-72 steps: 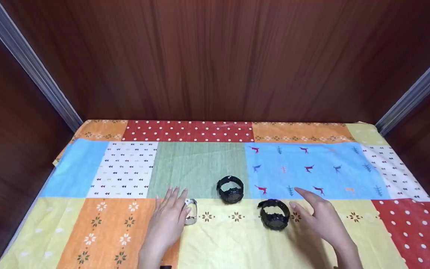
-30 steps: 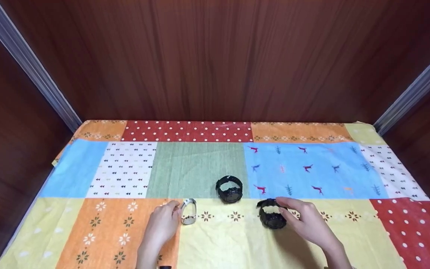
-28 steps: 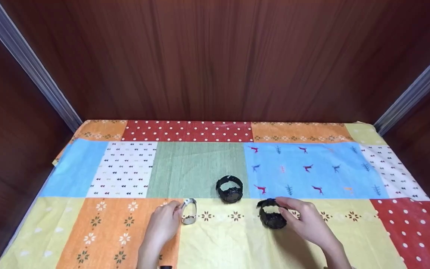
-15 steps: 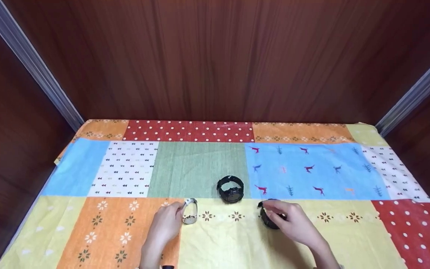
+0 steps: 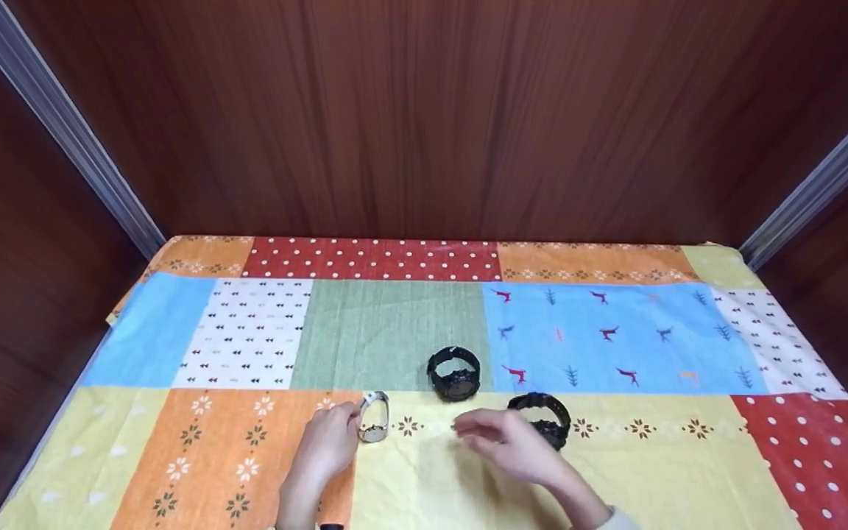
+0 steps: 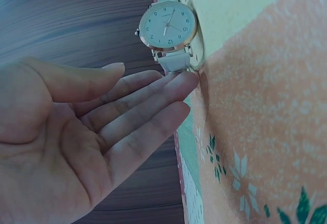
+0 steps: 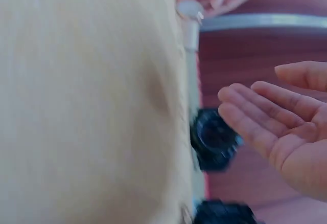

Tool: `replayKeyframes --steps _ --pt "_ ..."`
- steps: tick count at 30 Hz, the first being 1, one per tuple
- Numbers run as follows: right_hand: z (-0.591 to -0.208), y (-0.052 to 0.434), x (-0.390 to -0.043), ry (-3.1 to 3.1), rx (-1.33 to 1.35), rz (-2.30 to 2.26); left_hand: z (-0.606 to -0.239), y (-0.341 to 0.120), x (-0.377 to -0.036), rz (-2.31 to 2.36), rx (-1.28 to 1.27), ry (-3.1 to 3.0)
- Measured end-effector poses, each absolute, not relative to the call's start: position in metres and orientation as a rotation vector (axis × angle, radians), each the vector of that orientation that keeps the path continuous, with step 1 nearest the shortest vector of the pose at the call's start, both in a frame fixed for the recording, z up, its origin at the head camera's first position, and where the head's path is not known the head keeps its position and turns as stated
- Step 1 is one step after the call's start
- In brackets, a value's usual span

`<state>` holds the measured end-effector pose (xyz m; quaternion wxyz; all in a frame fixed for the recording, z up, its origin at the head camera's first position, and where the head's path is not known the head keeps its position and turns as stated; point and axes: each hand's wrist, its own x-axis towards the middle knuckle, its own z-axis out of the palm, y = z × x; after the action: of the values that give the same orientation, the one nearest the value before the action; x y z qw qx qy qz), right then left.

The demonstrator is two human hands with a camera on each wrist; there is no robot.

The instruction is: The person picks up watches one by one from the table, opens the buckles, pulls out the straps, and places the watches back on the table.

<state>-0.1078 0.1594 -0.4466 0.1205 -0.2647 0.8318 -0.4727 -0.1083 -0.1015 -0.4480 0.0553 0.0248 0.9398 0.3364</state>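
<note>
A wristwatch with a white strap and pale round dial [image 6: 168, 24] stands on its side on the cloth, just right of my left hand [image 5: 324, 438]. In the left wrist view that hand's relaxed fingers reach to the strap, fingertips right at it, thumb apart. My right hand [image 5: 516, 445] hovers over the yellow patch, its fingers gently bent with nothing between them. Behind it, partly covered, sits a black wristwatch [image 5: 558, 419] with its band looped. A second black wristwatch [image 5: 461, 384] stands farther back, near the middle. The right wrist view is blurred.
A patchwork cloth [image 5: 394, 324] covers the table. Dark wooden panels [image 5: 424, 118] rise at the back and both sides, with metal strips at the corners. A small dark object [image 5: 331, 526] shows at the front edge beside the left forearm.
My right hand has moved left from beside the right black watch, passing over it to the yellow patch. The left hand drew back slightly from spread fingers and stays by the white watch.
</note>
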Motion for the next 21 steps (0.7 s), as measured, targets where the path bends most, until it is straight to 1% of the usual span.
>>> replayKeyframes --steps 10,17,21 --pt "-0.460 0.129 -0.114 2.001 -0.457 -1.686 -0.451 -0.101 -0.110 1.048 0.062 2.826" --pt "-0.470 0.116 -0.113 1.811 -0.369 -1.796 -0.453 -0.104 -0.110 1.070 0.064 2.835" --pt "-0.470 0.113 -0.114 1.758 -0.348 -1.813 -0.454 -0.106 -0.108 1.121 0.108 2.827"
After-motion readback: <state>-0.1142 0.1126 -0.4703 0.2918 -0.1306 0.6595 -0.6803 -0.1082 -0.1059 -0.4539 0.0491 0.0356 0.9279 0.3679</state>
